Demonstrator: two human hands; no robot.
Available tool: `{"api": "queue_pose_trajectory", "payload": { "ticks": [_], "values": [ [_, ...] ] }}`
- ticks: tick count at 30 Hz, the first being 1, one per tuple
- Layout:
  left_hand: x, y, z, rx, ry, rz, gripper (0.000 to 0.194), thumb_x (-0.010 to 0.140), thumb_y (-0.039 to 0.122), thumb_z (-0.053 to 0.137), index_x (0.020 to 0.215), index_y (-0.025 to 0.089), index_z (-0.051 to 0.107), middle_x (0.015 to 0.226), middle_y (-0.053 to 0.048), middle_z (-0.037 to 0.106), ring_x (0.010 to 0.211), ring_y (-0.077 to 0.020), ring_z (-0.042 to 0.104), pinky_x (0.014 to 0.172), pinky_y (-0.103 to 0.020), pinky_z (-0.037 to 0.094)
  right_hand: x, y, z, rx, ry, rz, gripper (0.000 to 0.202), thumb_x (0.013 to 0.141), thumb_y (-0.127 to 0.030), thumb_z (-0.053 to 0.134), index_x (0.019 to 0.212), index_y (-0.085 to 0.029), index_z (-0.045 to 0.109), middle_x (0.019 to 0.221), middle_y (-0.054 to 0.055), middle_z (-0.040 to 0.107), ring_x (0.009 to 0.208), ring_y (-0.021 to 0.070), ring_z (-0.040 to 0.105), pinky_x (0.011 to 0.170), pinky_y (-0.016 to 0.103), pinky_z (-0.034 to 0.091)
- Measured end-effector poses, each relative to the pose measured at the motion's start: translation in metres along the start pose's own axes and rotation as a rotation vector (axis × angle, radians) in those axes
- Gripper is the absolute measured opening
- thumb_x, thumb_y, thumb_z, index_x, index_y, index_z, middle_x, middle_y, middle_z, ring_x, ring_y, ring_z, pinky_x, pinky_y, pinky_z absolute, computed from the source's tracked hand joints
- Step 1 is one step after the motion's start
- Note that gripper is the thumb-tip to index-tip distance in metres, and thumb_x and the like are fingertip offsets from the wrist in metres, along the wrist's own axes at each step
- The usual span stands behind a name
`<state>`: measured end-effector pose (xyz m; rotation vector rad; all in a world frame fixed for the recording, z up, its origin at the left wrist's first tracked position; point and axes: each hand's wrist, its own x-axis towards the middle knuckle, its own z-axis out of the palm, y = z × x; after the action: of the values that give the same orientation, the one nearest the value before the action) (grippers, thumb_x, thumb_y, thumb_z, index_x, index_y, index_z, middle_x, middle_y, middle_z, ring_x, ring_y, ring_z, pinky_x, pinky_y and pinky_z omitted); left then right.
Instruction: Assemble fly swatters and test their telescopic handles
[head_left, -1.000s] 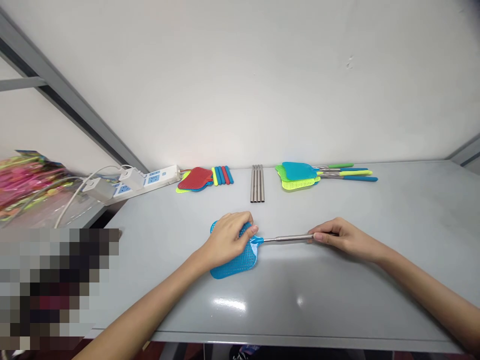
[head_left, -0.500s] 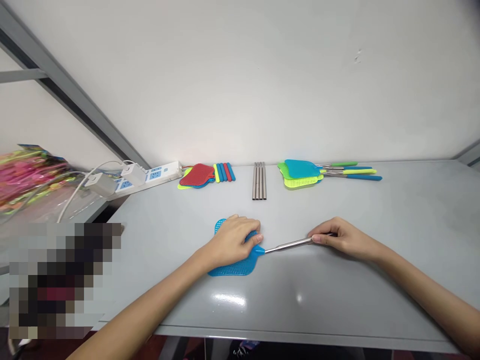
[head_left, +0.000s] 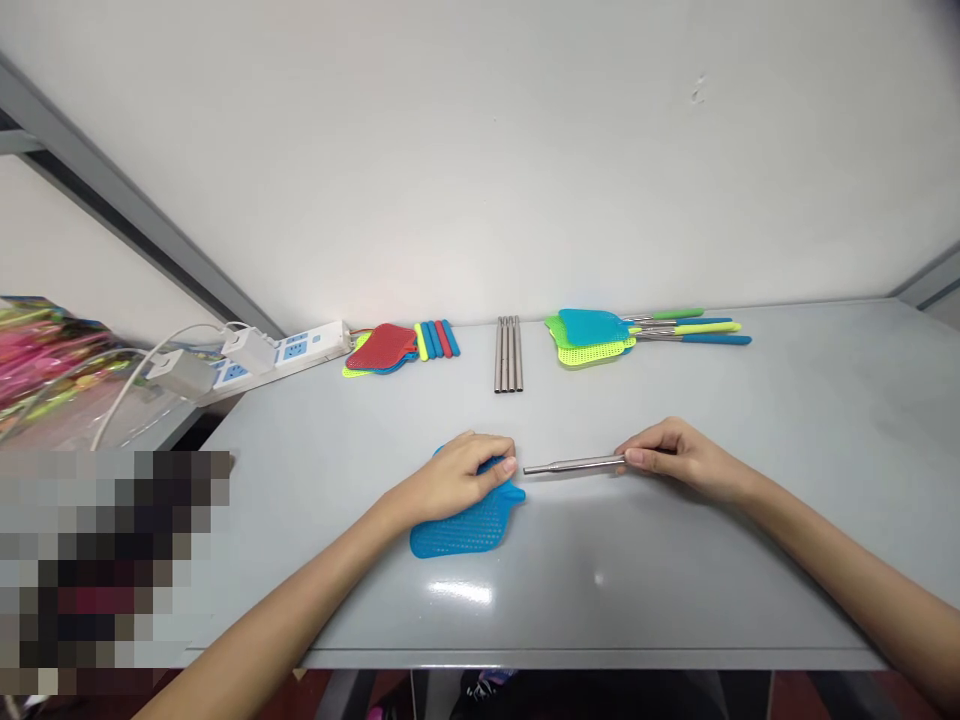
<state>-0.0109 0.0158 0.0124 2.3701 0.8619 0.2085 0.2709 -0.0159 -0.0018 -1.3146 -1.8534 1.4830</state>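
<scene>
My left hand (head_left: 461, 480) is closed over the upper part of a blue fly swatter head (head_left: 465, 530), a perforated plastic paddle with a short pointed socket facing right. Its fingertips are partly hidden. Between thumb and fingers, my right hand (head_left: 675, 458) pinches a slim metal telescopic rod (head_left: 577, 464), held nearly level. The rod's thin tip points left, just above the socket and apart from it. The rod's other end is hidden in my right hand.
Along the wall lie stacked swatter heads (head_left: 382, 348), several coloured grips (head_left: 436, 340), several metal rods (head_left: 508, 355) and a pile of whole fly swatters (head_left: 596, 330). A power strip (head_left: 315, 345) with plugged-in chargers sits at the left, near plastic-wrapped goods (head_left: 52, 365). The grey table's front edge (head_left: 562, 658) is close.
The rod's tip has come out of the blue swatter head's socket and now stands apart, slightly above it. My right hand has raised the rod a little. The view has shifted slightly.
</scene>
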Motion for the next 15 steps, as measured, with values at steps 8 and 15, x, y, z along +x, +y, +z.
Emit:
{"api": "queue_pose_trajectory", "payload": {
  "ticks": [8,15],
  "values": [
    [0.0027,-0.0034,-0.0025,-0.092,0.026,-0.054,0.031,0.089,0.037,0.029,0.066,0.018,0.039,0.062,0.005,0.039,0.063,-0.0098,0.039,0.068,-0.023,0.032,-0.0011,-0.0049,0.0014,0.005,-0.079,-0.067,0.040,0.081,-0.043,0.045,0.055,-0.013,0.051,0.055,-0.003,0.029,0.052,0.0083,0.024,0.047,0.024,0.021],
    [0.0029,-0.0015,-0.0035,-0.271,0.030,-0.135,0.031,0.087,0.040,0.032,0.065,0.018,0.036,0.064,0.004,0.035,0.061,-0.0094,0.035,0.058,-0.021,0.031,-0.0016,-0.0060,0.0036,-0.042,-0.069,-0.077,0.040,0.082,-0.044,0.042,0.061,-0.013,0.053,0.056,-0.003,0.029,0.053,0.0085,0.025,0.047,0.023,0.021]
  ]
}}
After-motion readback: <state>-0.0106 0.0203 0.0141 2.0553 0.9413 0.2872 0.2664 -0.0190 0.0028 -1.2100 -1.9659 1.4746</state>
